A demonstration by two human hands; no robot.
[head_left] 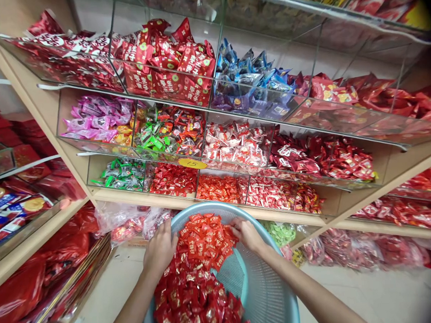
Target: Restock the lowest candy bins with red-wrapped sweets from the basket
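A light-blue plastic basket (287,291) stands below the shelves, partly filled with small wrapped candies. Orange-red candies (200,242) lie toward its far side, and darker red shiny candies (195,299) are heaped nearer to me. At the left rim is my left hand (160,248), its fingers bent over the edge beside the candies. My right hand (249,233) reaches inside over the right rim. Its fingers are curled against the edge of the orange-red candies, and the fingertips are partly hidden. Part of the basket's mesh bottom (230,274) shows between the heaps.
Clear divided shelf bins hold red packets (169,59), blue packets (251,80), pink candies (97,116) and orange-red candies (218,189). A wooden shelf edge (132,199) runs just behind the basket. Bagged goods (374,250) sit beneath the shelves, and red packages (22,286) lie at left.
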